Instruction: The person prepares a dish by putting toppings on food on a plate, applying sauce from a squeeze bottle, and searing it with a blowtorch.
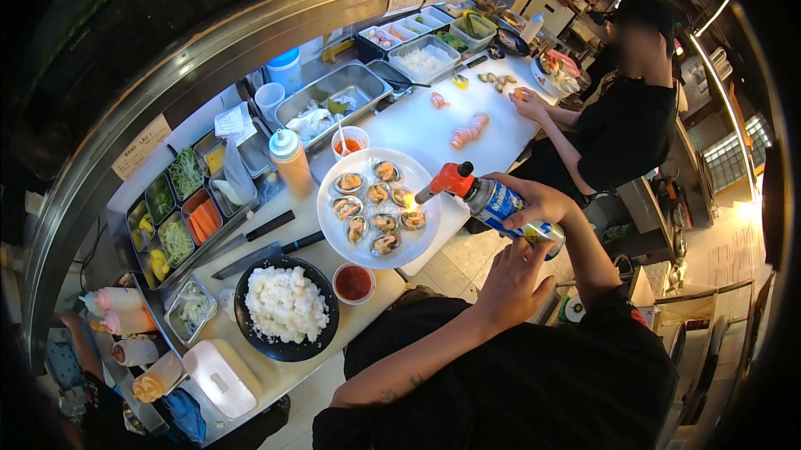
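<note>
My right hand (535, 199) grips the blue gas can of a blowtorch (494, 202) with a red head. Its nozzle points left, and a yellow flame (410, 201) touches shellfish on the half shell (401, 197) at the plate's right side. Below the can, my left hand (513, 278) has its fingers apart, their tips against the can's lower end. A round white plate (341, 249) carries several such shellfish (378, 193) on a white, grainy bed. Close to the plate are a cup of red sauce (353, 282) and a white cup with orange-red contents and a spoon (349, 142).
A black bowl of rice (286, 305) stands near two knives (269, 253). An orange squeeze bottle (291, 165) and a vegetable tray (178, 212) are at left. A co-worker (626, 112) handles food at the white cutting board (413, 130), where rolled pink slices (469, 130) lie.
</note>
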Demonstrator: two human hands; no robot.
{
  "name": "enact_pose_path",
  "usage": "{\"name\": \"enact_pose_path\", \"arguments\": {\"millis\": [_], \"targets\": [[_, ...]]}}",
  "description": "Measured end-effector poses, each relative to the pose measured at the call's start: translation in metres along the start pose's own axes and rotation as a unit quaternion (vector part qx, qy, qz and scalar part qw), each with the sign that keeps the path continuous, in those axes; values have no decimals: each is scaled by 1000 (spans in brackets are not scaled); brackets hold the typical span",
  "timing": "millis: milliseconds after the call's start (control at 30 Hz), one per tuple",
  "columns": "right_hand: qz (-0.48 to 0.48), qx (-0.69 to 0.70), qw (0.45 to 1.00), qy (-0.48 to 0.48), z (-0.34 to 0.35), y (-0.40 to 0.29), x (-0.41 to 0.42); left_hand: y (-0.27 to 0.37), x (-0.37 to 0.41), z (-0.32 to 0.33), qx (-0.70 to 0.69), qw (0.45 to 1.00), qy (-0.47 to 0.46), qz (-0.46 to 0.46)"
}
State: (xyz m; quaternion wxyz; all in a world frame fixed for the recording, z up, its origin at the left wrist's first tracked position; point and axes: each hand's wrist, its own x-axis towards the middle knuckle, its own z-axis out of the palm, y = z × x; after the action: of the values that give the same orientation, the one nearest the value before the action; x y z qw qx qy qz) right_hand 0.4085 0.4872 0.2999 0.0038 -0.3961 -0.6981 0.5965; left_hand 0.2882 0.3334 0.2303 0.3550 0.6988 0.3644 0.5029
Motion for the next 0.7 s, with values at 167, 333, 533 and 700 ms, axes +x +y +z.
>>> {"name": "enact_pose_path", "arguments": {"millis": [167,333,533,700], "targets": [[-12,28,999,15,8,3,-13,3,-3,2,-3,1000,-5,23],[-6,-43,999,-31,8,6,-19,15,-7,0,4,998,-64,-3],[-10,-34,999,17,9,8,-17,6,-5,4,21,999,-32,8],[27,-94,995,-5,5,4,-22,8,-5,10,2,999,-34,3]]}}
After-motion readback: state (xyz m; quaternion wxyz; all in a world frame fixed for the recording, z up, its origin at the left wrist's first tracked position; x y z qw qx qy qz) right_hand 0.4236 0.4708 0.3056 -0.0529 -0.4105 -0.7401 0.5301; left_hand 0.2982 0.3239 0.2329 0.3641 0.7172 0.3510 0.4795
